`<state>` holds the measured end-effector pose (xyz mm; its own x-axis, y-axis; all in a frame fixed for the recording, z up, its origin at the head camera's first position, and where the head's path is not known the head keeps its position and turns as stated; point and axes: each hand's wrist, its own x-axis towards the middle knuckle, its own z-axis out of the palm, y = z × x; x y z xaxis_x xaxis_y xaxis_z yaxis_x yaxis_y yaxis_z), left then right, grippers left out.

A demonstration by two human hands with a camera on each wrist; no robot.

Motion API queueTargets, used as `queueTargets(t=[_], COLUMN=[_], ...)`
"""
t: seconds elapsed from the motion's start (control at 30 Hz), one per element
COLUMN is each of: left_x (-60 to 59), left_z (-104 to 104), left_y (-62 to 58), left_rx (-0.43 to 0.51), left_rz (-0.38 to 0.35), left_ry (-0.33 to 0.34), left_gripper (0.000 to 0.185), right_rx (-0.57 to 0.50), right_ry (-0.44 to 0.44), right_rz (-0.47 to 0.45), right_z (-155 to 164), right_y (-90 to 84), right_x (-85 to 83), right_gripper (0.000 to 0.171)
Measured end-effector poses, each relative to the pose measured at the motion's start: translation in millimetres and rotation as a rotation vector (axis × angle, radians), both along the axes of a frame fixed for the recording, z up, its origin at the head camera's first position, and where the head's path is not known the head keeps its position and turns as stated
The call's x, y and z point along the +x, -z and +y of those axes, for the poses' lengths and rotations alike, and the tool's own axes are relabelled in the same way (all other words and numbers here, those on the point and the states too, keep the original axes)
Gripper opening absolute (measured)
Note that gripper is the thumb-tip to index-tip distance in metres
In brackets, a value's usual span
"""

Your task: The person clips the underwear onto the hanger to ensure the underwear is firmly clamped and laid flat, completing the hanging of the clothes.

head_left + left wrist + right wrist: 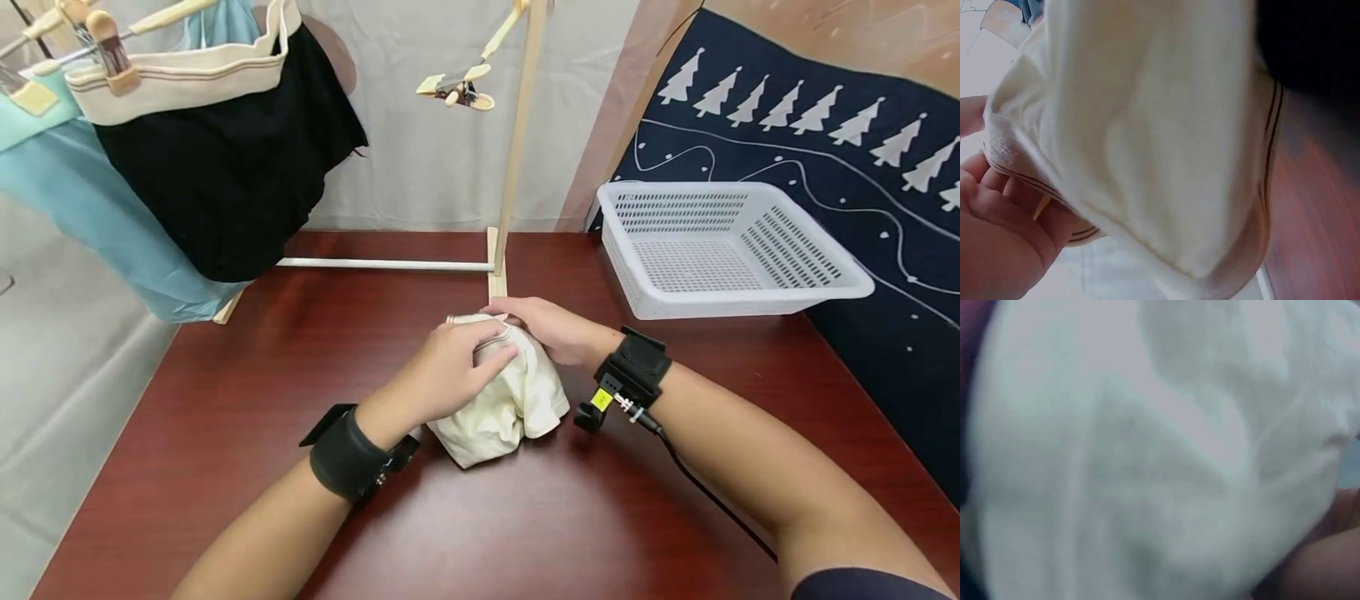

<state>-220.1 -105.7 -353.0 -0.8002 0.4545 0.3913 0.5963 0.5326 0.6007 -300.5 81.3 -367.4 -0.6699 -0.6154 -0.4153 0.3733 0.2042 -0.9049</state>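
Cream-coloured shorts (495, 425), soft and creased, hang from both hands over the middle of the table, leg openings toward me. My left hand (450, 367) grips their upper left side, thumb lying across the front of the cloth. On the far right side, my right hand (558, 329) holds the top edge, its fingertips partly hidden behind the fabric. The left wrist view shows thin dark double lines along the edge of the shorts (1166, 144), with fingers holding that edge at the left. Blurred cloth of the shorts (1147, 456) fills most of the right wrist view.
A white plastic basket (712, 296) stands at the back right. Black clothing with a cream band (232, 167) and light blue clothing (127, 217) hang from a rack at the left. Wooden clips (457, 90) hang beside the rack's upright post (517, 142).
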Motion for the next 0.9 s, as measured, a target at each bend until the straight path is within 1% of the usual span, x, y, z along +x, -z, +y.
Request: queueTargets(t=[0.07, 0.17, 0.2, 0.27, 0.3, 0.37, 0.5, 0.6, 0.67, 0.73, 0.8, 0.9], left_x=[2.5, 4.9, 5.5, 6.3, 6.4, 6.3, 5.1, 3.6, 2.5, 1.6, 1.1, 0.7], left_z=[1.8, 3.0, 3.2, 3.1, 2.8, 1.8, 0.0, -3.0, -5.6, -8.7, -12.4, -20.6], left_y=[0.5, -0.4, -0.9, -1.3, -1.1, -0.5, 0.5, 0.4, -0.3, -0.7, -1.3, -2.3], left_rx=[-0.025, -0.06, -0.07, -0.09, -0.102, -0.115, -0.132, -0.159, -0.186, -0.215, -0.245, -0.279], left_rz=[0.019, 0.03, 0.033, 0.038, 0.04, 0.041, 0.016, -0.013, -0.036, -0.062, -0.086, -0.096], left_ry=[0.021, 0.051, 0.061, 0.077, 0.081, 0.087, 0.086, 0.068, 0.053, 0.035, 0.018, -0.021], left_gripper=[0.011, 0.015, 0.016, 0.016, 0.016, 0.014, 0.009, 0.009, 0.01, 0.016, 0.023, 0.025], right_rx=[0.01, -0.006, -0.018, -0.04, -0.051, -0.068, -0.109, -0.174, -0.216, -0.234, -0.235, -0.224], right_ry=[-0.062, -0.168, -0.184, -0.175, -0.15, -0.07, 0.116, 0.213, 0.261, 0.294, 0.318, 0.329], right_rz=[-0.02, -0.01, 0.002, 0.038, 0.061, 0.117, 0.233, 0.284, 0.31, 0.334, 0.357, 0.401], right_z=[-3.7, -3.8, -2.9, -0.8, 0.7, 4.2, 17.6, 31.6, 42.2, 52.9, 63.4, 77.8], right_y=[-0.2, -2.4, -2.7, -3.2, -3.9, -5.5, -15.5, -26.3, -33.1, -39.1, -43.3, -48.1], right_x=[-1.0, -0.2, 0.2, 1.1, 1.7, 2.1, 1.3, 1.0, 1.6, 3.2, 4.9, 7.5], right_gripper=[0.041, 0.036, 0.032, 0.024, 0.02, 0.019, 0.026, 0.029, 0.029, 0.029, 0.03, 0.029])
